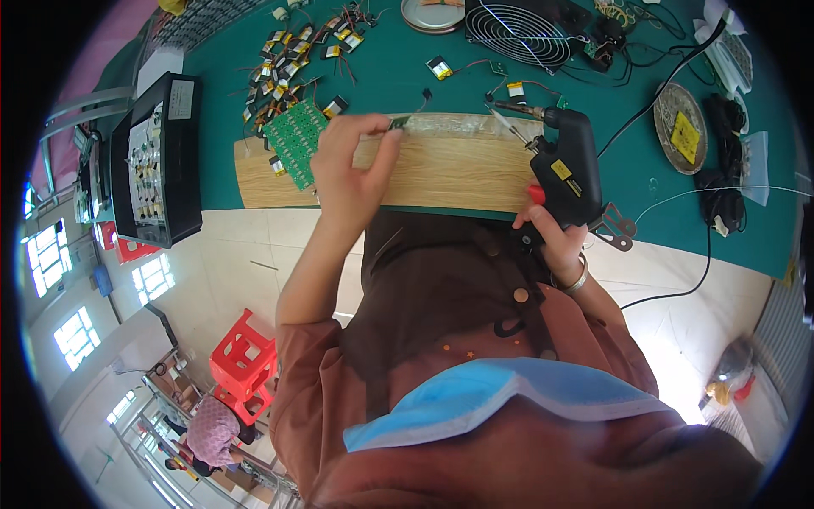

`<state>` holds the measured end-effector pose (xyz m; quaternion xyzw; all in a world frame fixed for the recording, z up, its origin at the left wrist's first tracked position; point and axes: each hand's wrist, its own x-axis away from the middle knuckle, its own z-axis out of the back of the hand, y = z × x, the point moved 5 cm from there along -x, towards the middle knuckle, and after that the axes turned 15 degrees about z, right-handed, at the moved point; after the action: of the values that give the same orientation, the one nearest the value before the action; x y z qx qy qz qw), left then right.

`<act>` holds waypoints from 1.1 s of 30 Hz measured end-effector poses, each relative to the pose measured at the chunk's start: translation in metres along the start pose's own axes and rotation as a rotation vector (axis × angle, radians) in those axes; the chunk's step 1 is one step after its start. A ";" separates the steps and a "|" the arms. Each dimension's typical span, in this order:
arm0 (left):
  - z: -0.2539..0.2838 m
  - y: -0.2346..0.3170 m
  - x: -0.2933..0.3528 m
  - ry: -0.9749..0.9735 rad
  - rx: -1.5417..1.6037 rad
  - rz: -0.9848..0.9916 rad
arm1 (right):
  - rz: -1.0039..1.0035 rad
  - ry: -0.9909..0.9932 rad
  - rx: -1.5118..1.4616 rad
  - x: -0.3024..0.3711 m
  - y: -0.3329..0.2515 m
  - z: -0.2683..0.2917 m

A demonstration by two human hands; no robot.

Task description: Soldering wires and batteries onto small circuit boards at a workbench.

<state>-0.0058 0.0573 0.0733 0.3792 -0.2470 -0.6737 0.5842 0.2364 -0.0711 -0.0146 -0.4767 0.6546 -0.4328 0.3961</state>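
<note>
My left hand pinches a small green circuit board between thumb and forefinger over the back edge of a wooden board. Clear tape runs along that edge. A thin lead with a small dark end lies just beyond my fingertips. My right hand is wrapped around the grip of a black soldering gun with a red trigger. Its tip points left over the board's far right corner. Beside my left hand lies a green panel of circuit boards, partly on the wood.
Several small battery packs are heaped behind the panel. A black box of parts stands at left. Toward the back are a round fan guard and a dish with a yellow sponge. Black cables hang at right. Red stools stand lower left.
</note>
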 end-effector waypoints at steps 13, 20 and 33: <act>-0.049 0.012 0.024 -0.203 -0.145 0.085 | 0.017 -0.005 0.017 -0.001 -0.004 -0.005; -0.051 0.011 0.005 -0.318 -0.314 -0.148 | 0.024 -0.013 0.008 0.000 -0.004 -0.005; -0.029 0.058 0.022 -0.565 -0.077 -0.088 | 0.016 0.019 -0.002 -0.001 -0.005 -0.005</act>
<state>0.0517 0.0275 0.0965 0.1644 -0.3578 -0.7861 0.4765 0.2337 -0.0697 -0.0085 -0.4680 0.6625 -0.4334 0.3927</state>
